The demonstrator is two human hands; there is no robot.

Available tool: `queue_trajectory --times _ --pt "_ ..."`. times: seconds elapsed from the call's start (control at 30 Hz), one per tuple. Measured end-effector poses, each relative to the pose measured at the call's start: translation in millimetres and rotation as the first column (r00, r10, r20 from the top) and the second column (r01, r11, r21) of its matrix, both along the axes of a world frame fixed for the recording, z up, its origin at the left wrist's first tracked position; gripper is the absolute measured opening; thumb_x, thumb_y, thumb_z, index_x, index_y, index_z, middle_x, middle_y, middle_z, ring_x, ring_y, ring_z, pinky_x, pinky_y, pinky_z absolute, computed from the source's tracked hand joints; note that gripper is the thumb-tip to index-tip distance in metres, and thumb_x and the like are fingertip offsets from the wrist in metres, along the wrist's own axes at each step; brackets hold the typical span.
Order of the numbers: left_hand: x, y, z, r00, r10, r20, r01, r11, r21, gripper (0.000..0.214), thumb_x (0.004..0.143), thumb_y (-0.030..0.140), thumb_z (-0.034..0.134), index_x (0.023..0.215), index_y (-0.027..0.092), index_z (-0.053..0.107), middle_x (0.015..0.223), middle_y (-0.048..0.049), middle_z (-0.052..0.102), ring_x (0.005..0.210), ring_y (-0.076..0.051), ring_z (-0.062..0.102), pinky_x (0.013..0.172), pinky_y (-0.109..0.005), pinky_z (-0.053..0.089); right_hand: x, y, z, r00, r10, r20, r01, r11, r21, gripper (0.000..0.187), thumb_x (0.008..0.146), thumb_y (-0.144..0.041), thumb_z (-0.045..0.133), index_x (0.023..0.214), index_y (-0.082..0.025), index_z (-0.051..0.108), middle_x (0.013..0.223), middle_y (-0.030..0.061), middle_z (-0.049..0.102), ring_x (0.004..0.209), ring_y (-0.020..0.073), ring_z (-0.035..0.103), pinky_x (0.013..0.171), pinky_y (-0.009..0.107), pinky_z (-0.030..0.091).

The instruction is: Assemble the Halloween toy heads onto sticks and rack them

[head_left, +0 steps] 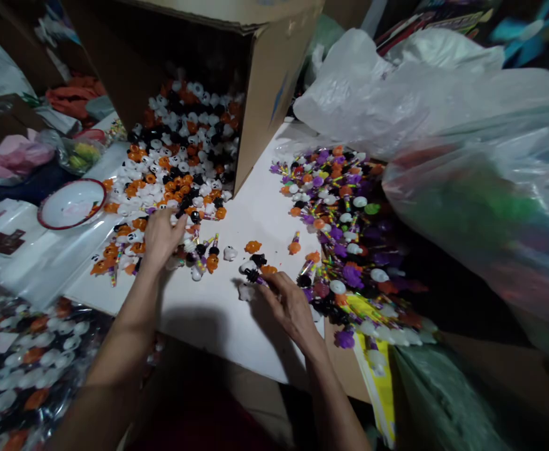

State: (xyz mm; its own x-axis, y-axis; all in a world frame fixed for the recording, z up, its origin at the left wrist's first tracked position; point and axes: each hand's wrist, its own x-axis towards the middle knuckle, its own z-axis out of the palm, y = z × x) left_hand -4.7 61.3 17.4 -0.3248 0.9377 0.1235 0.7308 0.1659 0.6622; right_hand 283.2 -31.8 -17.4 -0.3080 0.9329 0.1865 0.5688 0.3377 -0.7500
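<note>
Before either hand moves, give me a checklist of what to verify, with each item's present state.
1. Right hand has a piece: ok, a black-topped piece is at its fingertips.
2. Left hand has a piece: cannot tell; it is over the pile by the box, fingertips partly hidden.
3. Cardboard box mouth accessible: ok, its open side faces the person.
4. White board free of loose pieces between the hands: not ok, several lie there.
5. Right-hand pile wholly on the board: not ok, it spreads past the edge.
</note>
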Motion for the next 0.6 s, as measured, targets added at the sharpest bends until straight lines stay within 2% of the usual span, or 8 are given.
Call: queue_trajectory --times 0.07,0.17,0.3,0.4,0.47,0.5,0.57,0.6 --pt "13 35 0.8 0.987 -0.051 -0.154 0.048 0.999 -0.018 0.027 0.087 0.024 0.055 0.109 0.011 0.062 0.123 -0.0174 0.060 0.122 -0.029 0.049 0.101 -0.041 0.041 -4 1 -7.5 1.000 0.004 -0.018 -0.004 1.000 -0.001 0.018 0.095 -0.029 0.050 0.105 -0.020 0.063 0.094 0.0072 0.065 0.083 0.0205 0.064 0.074 0.032 0.050" --pt "52 85 -19.0 0.961 -0.215 -0.173 0.179 0.963 -0.201 0.018 0.080 0.012 0.060 0.096 0.006 0.066 0.110 -0.0195 0.067 0.113 -0.029 0.058 0.099 -0.037 0.043 -7 7 -19.0 0.999 0.011 -0.039 -0.011 1.000 -0.010 0.019 0.095 -0.029 0.050 0.105 -0.020 0.063 0.096 0.0077 0.066 0.085 0.0208 0.064 0.075 0.033 0.051" --pt "84 114 -45.1 0.955 -0.254 -0.153 0.205 0.938 -0.280 0.020 0.075 0.000 0.055 0.092 0.004 0.065 0.098 -0.0220 0.069 0.106 -0.030 0.063 0.095 -0.040 0.046 4 20 -26.4 0.998 -0.052 -0.043 0.049 0.997 -0.066 0.020 0.094 -0.030 0.051 0.104 -0.019 0.064 0.098 0.0083 0.069 0.085 0.0209 0.065 0.075 0.034 0.051" --pt "82 97 -45.4 0.943 -0.316 -0.107 0.280 0.924 -0.259 0.019 0.078 0.009 0.059 0.096 0.007 0.065 0.100 -0.0186 0.069 0.102 -0.027 0.065 0.091 -0.037 0.049 11 29 -14.1 0.994 -0.100 -0.043 0.098 0.995 -0.029 0.020 0.094 -0.030 0.051 0.104 -0.019 0.065 0.093 0.0073 0.069 0.082 0.0204 0.065 0.076 0.033 0.051" --pt "77 66 -42.3 0.927 -0.357 0.117 0.374 0.907 -0.192 0.026 0.080 0.021 0.062 0.104 0.011 0.064 0.099 -0.0136 0.070 0.092 -0.022 0.067 0.084 -0.033 0.052 10 32 1.3 0.993 -0.105 -0.062 0.109 0.992 0.062 0.021 0.096 -0.029 0.049 0.107 -0.018 0.063 0.093 0.0073 0.067 0.083 0.0199 0.063 0.076 0.032 0.050" --pt "75 47 -41.7 0.884 -0.359 0.299 0.414 0.899 -0.143 0.033 0.079 0.027 0.063 0.109 0.012 0.062 0.097 -0.0111 0.070 0.086 -0.019 0.067 0.080 -0.032 0.053 8 32 9.0 0.992 -0.101 -0.070 0.108 0.988 0.113 0.022 0.097 -0.028 0.048 0.109 -0.018 0.063 0.093 0.0075 0.066 0.084 0.0198 0.062 0.077 0.032 0.049" --pt "76 5 -43.9 0.706 -0.294 0.645 0.424 0.904 -0.053 0.046 0.076 0.034 0.067 0.116 0.014 0.060 0.094 -0.0077 0.070 0.076 -0.016 0.066 0.073 -0.030 0.054 1 29 20.2 0.995 -0.074 -0.066 0.084 0.981 0.176 0.022 0.098 -0.027 0.046 0.113 -0.018 0.061 0.096 0.0080 0.065 0.088 0.0199 0.061 0.078 0.032 0.048" --pt "77 -15 -46.8 0.622 -0.243 0.744 0.398 0.917 -0.033 0.050 0.074 0.035 0.069 0.118 0.015 0.059 0.094 -0.0069 0.069 0.073 -0.015 0.065 0.072 -0.030 0.054 -3 26 22.6 0.998 -0.047 -0.051 0.055 0.982 0.178 0.022 0.098 -0.026 0.046 0.113 -0.018 0.060 0.097 0.0082 0.064 0.089 0.0200 0.061 0.079 0.032 0.048"
